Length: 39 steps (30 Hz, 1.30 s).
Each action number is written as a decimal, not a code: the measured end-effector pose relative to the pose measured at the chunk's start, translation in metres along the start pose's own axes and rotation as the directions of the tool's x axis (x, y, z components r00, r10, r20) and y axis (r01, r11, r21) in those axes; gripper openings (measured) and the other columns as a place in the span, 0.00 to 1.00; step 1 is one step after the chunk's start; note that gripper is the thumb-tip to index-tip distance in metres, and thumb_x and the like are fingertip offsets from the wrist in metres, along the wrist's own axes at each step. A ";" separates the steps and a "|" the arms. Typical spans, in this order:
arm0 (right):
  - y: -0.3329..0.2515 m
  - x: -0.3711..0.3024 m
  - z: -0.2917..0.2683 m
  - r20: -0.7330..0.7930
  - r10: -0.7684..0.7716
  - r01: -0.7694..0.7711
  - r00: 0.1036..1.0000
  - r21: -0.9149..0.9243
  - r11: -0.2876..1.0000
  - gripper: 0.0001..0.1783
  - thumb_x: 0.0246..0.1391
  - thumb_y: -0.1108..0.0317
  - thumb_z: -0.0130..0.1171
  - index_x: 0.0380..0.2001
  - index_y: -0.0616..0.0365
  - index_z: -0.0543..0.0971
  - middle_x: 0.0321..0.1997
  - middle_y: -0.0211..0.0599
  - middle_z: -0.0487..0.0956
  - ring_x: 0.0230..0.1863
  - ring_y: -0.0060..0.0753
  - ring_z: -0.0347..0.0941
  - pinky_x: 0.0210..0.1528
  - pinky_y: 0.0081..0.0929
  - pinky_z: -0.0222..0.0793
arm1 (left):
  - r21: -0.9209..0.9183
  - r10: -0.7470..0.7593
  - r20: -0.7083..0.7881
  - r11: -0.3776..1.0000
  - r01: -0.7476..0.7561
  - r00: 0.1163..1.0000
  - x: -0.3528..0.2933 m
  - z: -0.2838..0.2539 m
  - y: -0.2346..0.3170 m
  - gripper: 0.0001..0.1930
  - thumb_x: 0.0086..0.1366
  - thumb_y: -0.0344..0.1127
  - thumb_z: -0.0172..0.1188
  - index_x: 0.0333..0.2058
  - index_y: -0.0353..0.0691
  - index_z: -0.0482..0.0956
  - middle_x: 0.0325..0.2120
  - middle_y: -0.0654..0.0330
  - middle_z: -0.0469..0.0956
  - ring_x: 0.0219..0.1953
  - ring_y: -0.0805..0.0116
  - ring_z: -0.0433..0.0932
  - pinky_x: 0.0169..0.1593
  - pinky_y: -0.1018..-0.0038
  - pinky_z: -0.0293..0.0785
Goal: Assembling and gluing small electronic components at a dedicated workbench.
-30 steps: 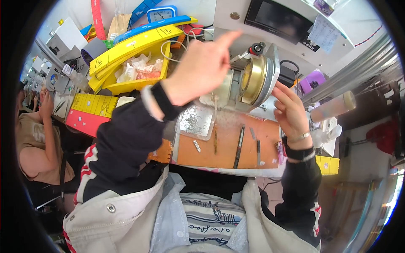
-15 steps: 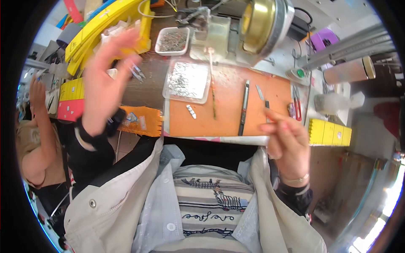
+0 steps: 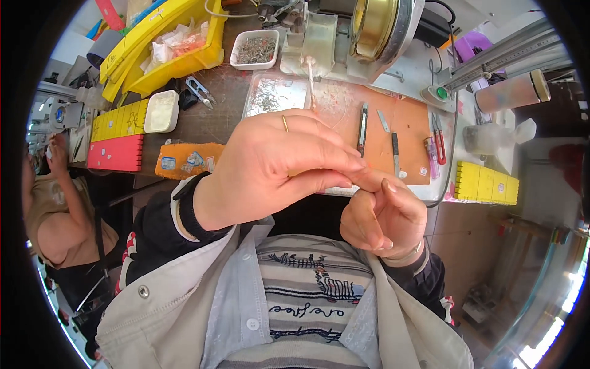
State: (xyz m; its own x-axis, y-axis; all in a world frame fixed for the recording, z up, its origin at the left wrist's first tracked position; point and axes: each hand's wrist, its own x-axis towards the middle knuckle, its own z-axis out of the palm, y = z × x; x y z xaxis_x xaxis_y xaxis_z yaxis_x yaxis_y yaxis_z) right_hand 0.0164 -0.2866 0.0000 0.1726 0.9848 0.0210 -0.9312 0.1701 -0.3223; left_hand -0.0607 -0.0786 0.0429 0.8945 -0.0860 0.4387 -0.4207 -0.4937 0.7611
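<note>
In front of my chest, my left hand [image 3: 283, 163] is closed, its thumb and fingers pinched at the tip of my right hand's outstretched finger. A ring circles one left finger. Anything small between the fingertips is hidden. My right hand [image 3: 390, 215] has that finger extended toward the left, with its thumb apart and the other fingers loosely curled. Nothing shows in its palm. Behind the hands lies an orange mat [image 3: 409, 163], bearing a dark slim craft knife [image 3: 363, 130] and a black-handled blade [image 3: 395, 154]. A clear tray of small metal pieces [image 3: 270, 92] is partly covered by my left hand.
A white tub of small metal parts [image 3: 255, 50] stands at the back, beside a machine with a brass-coloured wheel [image 3: 372, 27]. Thread snips [image 3: 200, 92], a white dish [image 3: 161, 112] and a yellow bin [image 3: 184, 61] are left. Red-handled tool [image 3: 439, 138] is right. Another person [image 3: 61, 209] sits far left.
My left hand has come down and right from over the bin's side. It now meets my right hand, which has moved slightly left. The left fingers have closed at the right fingertip.
</note>
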 end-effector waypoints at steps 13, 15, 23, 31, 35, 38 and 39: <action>0.005 0.003 0.002 0.168 -0.097 0.079 0.981 0.111 0.991 0.51 0.64 0.41 0.44 0.71 0.73 0.42 0.28 0.42 0.79 0.14 0.21 0.61 0.18 0.18 0.58 | -0.366 -0.351 -0.311 0.902 0.230 0.883 -0.022 -0.015 -0.001 0.09 0.62 0.23 0.61 0.41 0.33 0.83 0.37 0.51 0.85 0.38 0.61 0.85 0.45 0.69 0.79; -0.004 -0.001 0.001 0.109 -0.168 0.144 0.980 0.200 0.969 0.57 0.62 0.36 0.45 0.71 0.74 0.37 0.26 0.36 0.77 0.15 0.20 0.61 0.19 0.17 0.58 | -0.425 -0.410 -0.537 0.887 0.183 0.737 -0.038 -0.039 -0.010 0.06 0.62 0.20 0.60 0.37 0.31 0.81 0.33 0.52 0.83 0.36 0.60 0.84 0.46 0.67 0.79; 0.002 0.014 -0.003 0.081 0.000 0.004 0.997 -0.048 0.999 0.58 0.59 0.33 0.48 0.70 0.75 0.45 0.26 0.38 0.76 0.18 0.21 0.61 0.21 0.20 0.58 | -0.354 -0.494 -0.737 0.863 0.359 0.461 -0.243 -0.118 0.036 0.01 0.64 0.24 0.61 0.35 0.33 0.79 0.26 0.57 0.79 0.32 0.63 0.83 0.40 0.74 0.78; 0.027 0.015 -0.010 0.121 0.006 0.002 0.993 -0.065 0.998 0.47 0.63 0.39 0.48 0.69 0.69 0.56 0.26 0.36 0.75 0.17 0.22 0.61 0.21 0.22 0.59 | 0.434 -0.591 -0.755 -0.124 0.892 0.285 -0.452 -0.128 0.018 0.29 0.66 0.26 0.59 0.66 0.39 0.65 0.52 0.43 0.78 0.51 0.60 0.80 0.53 0.69 0.77; 0.036 0.020 -0.008 0.099 0.054 -0.044 0.994 -0.099 0.994 0.42 0.63 0.42 0.50 0.66 0.68 0.62 0.27 0.36 0.75 0.17 0.22 0.62 0.21 0.21 0.60 | -0.135 -0.580 -0.793 0.467 0.874 0.187 -0.380 -0.109 0.057 0.44 0.62 0.22 0.61 0.72 0.46 0.48 0.65 0.42 0.63 0.62 0.60 0.70 0.59 0.70 0.70; 0.037 0.021 -0.004 0.057 0.016 -0.011 0.998 -0.085 0.996 0.40 0.64 0.43 0.51 0.64 0.68 0.64 0.27 0.36 0.75 0.19 0.22 0.62 0.22 0.21 0.60 | -0.538 -0.689 -0.720 0.631 0.559 0.084 -0.377 -0.126 0.040 0.39 0.67 0.24 0.57 0.72 0.38 0.47 0.66 0.43 0.61 0.64 0.58 0.69 0.60 0.70 0.70; 0.038 0.020 -0.003 0.064 0.014 -0.008 0.998 -0.089 0.996 0.40 0.64 0.43 0.51 0.64 0.68 0.64 0.27 0.36 0.75 0.19 0.22 0.62 0.22 0.21 0.60 | -0.643 -0.731 -0.681 0.625 0.443 0.043 -0.386 -0.130 0.034 0.35 0.69 0.26 0.54 0.71 0.36 0.49 0.67 0.43 0.60 0.64 0.57 0.69 0.61 0.70 0.70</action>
State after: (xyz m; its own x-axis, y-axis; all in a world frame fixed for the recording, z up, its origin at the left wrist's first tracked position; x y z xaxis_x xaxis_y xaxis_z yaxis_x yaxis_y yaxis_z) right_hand -0.0146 -0.2601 -0.0150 0.1388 0.9873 0.0771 -0.9005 0.1582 -0.4050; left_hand -0.4394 0.0504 -0.0384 0.2430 0.9465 -0.2122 0.0358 0.2099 0.9771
